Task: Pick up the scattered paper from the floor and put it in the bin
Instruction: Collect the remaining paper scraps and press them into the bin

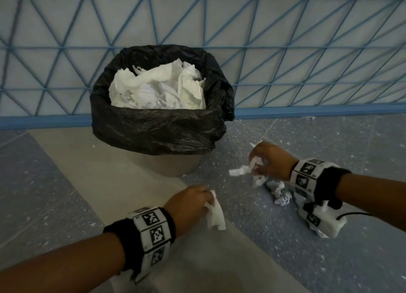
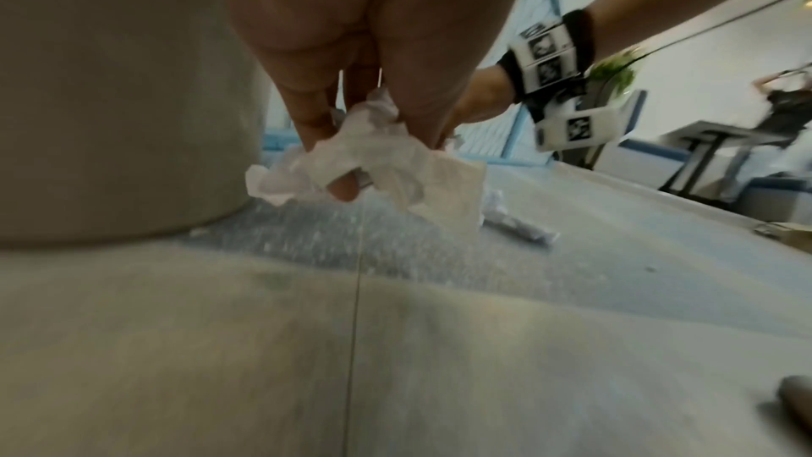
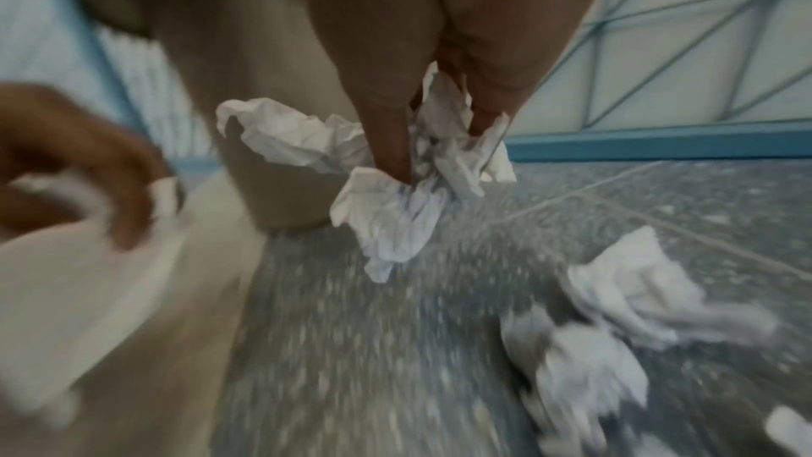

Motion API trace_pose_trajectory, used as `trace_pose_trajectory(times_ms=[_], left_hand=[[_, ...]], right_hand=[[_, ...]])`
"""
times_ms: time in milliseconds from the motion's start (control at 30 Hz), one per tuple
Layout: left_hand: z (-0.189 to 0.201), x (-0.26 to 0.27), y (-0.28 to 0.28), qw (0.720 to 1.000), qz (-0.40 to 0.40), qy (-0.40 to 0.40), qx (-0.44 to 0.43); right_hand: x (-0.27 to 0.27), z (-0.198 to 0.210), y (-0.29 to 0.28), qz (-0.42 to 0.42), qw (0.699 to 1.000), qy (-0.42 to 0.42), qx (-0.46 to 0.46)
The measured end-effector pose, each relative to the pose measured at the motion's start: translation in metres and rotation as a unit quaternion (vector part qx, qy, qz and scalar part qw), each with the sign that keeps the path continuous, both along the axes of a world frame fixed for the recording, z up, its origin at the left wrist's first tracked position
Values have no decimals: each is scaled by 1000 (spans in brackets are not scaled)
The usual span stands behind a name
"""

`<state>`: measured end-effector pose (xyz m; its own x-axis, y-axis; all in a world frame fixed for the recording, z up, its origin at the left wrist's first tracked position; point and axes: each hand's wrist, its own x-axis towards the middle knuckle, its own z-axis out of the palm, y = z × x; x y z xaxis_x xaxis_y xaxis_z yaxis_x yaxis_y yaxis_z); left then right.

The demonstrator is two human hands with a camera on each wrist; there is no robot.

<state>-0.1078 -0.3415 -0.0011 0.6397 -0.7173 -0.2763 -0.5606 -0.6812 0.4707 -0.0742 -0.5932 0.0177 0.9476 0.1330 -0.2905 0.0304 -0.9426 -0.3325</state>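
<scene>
A grey bin (image 1: 171,163) lined with a black bag (image 1: 158,130) stands by the wall, holding several crumpled white papers (image 1: 158,88). My left hand (image 1: 189,202) hovers just above the floor in front of the bin and pinches a white crumpled paper (image 1: 216,213) (image 2: 378,155). To the right of the bin, my right hand (image 1: 268,161) grips a bunch of crumpled paper (image 1: 248,169) (image 3: 404,207). Two crumpled balls (image 1: 279,194) (image 3: 580,364) lie on the floor under my right wrist.
A blue metal grille (image 1: 285,51) with a blue base rail (image 1: 307,111) runs behind the bin. The floor (image 1: 285,248) is grey speckled, with a beige strip (image 1: 109,183) beneath my left arm. In the left wrist view a table (image 2: 720,152) and a person (image 2: 786,99) are far off.
</scene>
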Motion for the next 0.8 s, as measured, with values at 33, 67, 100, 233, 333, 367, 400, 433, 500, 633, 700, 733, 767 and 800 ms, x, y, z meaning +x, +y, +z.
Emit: trace_pose_trajectory(times_ms=[33,67,100,233,333,367,400,433,500,633,700,733,767,800], left_hand=[[15,-1,3,1000,-5,-1,-31],[31,-1,6,998,-18,-10,-60],[48,-3,8,995,-33,-25,-95],[125,10,17,961,-49,-133,-239],[176,43,28,926,67,-206,-309],[187,58,32,912,111,-232,-319],[195,72,36,901,149,-254,-319],[199,87,39,892,182,-271,-311],[196,114,43,888,239,-284,-272],[182,146,42,928,287,-209,-112],[178,146,42,952,273,-135,-37],[178,145,43,958,261,-114,-16],[179,143,44,963,250,-103,1],[181,139,45,964,245,-102,19]], right_hand=[[5,14,-4,-27,999,-25,15],[9,29,-7,-53,997,-54,33],[13,45,-11,-78,992,-90,51],[28,111,-19,-166,948,-257,89],[39,161,-4,-196,914,-331,128],[43,174,6,-189,905,-351,146],[48,185,19,-175,900,-364,163],[55,191,33,-155,899,-372,174],[71,194,68,-104,907,-374,162],[99,175,133,-69,945,-290,132],[105,159,151,-62,962,-249,97],[103,154,159,-44,968,-240,58],[103,147,162,-13,973,-230,14],[101,143,165,24,974,-223,-27]])
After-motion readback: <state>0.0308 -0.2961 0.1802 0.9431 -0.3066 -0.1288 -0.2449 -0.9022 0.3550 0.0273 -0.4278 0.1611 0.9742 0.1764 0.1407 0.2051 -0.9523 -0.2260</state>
